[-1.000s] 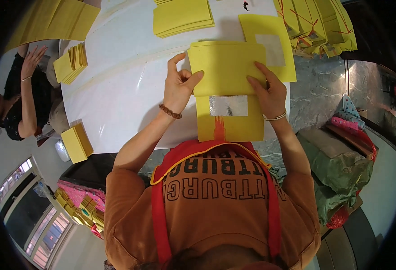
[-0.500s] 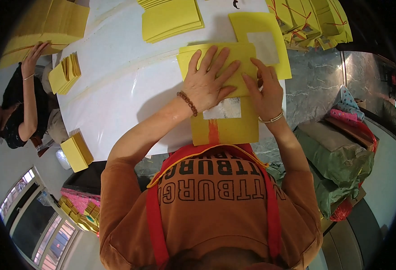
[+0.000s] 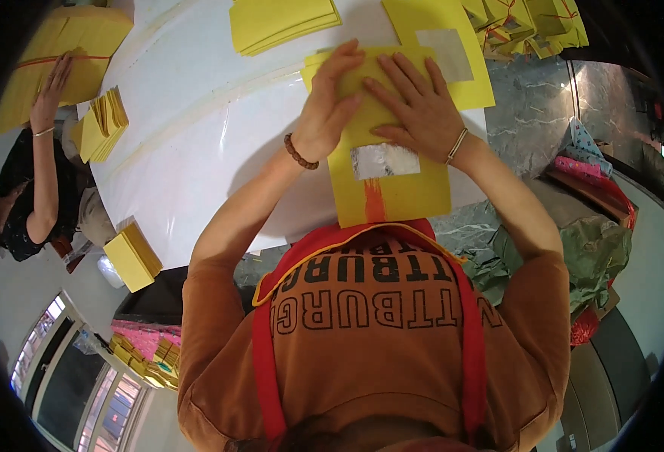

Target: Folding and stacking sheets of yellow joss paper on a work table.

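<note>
In front of me on the white table lie yellow paper sheets [image 3: 396, 200], the top one bearing a silver foil patch [image 3: 385, 161] and a red-orange streak near its lower edge. My right hand [image 3: 422, 109] rests flat on the upper part, its fingers spread and nothing in them. At the left side of the same sheets is my left hand [image 3: 326, 102], turned on its side, fingers bent and thumb apart; no grasp on the paper shows. Beyond my right hand, partly covered, is another yellow sheet [image 3: 477, 87] with a pale silver patch.
Yellow paper stacks lie at the far edge [image 3: 285, 26], left edge [image 3: 104, 124] and near-left corner [image 3: 132, 258] of the white table [image 3: 196, 173]. Red-tied yellow bundles [image 3: 524, 30] stand far right. At the left, another person's hand [image 3: 49, 90] touches a large yellow stack. Green wrapping [image 3: 599, 252] sits right.
My right hand has gone from raised and pinched-looking at the right edge to flat on the sheet. My left hand has shifted left and turned from flat onto its side.
</note>
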The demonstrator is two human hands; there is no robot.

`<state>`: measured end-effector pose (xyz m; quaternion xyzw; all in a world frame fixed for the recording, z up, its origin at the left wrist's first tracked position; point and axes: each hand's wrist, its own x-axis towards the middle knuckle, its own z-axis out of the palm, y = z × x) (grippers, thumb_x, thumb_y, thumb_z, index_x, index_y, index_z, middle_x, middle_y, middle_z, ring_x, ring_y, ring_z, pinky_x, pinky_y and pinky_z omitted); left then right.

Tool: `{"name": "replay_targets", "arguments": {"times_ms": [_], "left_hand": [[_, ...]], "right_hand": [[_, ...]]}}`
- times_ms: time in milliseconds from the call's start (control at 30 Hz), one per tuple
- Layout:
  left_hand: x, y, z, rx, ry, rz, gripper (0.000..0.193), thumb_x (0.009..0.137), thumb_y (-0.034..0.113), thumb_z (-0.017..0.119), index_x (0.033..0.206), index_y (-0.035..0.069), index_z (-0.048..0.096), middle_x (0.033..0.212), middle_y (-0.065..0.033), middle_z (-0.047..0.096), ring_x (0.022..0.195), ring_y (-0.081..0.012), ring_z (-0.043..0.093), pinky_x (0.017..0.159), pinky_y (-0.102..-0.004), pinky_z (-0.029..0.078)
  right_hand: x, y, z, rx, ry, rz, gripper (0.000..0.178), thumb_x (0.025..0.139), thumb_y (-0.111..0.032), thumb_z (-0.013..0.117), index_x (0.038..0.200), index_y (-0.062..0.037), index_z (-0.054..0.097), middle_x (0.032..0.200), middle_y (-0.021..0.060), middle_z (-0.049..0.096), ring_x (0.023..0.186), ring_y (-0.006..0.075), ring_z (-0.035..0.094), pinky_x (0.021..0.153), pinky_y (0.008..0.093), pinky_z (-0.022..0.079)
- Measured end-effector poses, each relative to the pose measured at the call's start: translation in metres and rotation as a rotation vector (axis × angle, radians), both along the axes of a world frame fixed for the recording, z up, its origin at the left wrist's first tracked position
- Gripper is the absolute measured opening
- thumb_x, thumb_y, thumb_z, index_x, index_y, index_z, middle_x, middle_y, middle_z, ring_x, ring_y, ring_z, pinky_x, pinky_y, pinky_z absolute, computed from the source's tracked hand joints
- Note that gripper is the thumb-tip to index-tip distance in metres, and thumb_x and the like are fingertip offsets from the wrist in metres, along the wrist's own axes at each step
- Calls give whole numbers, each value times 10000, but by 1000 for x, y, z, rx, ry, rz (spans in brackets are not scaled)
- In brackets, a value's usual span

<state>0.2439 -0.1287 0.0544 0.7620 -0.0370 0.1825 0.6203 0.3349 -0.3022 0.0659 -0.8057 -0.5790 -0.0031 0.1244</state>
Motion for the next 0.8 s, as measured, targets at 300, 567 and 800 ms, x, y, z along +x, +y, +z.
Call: {"name": "replay_targets", "arguments": {"times_ms": [300, 567, 800], "left_hand": [[-22, 6, 13, 1054, 42, -70, 810, 717, 515, 620, 1336, 62, 361, 1394, -182, 301, 1272, -355, 288, 1041, -500, 191], [-30, -22, 13, 1220, -48, -5, 694, 691, 337, 621, 1288, 44, 423, 1156, -267, 491, 1050, -382, 475, 854, -463, 404], [-17, -50, 11, 1482, 13, 248, 542, 670, 236, 605, 1135, -27, 512, 999, -216, 525, 920, -363, 517, 728, -404, 460]], "right_hand": [[0, 6, 3, -69, -92, 8, 645, 806, -531, 507, 1324, -163, 396, 1449, 93, 246, 1344, 259, 204, 1064, 517, 148], [12, -4, -2, -34, 76, 47, 825, 817, -475, 517, 1409, -24, 159, 1465, 118, 200, 1376, 253, 109, 1089, 481, 31], [44, -9, 26, -118, 823, 68, 883, 791, -253, 565, 1440, -101, -14, 1489, 125, 151, 1390, 216, 45, 1089, 403, -29]]}}
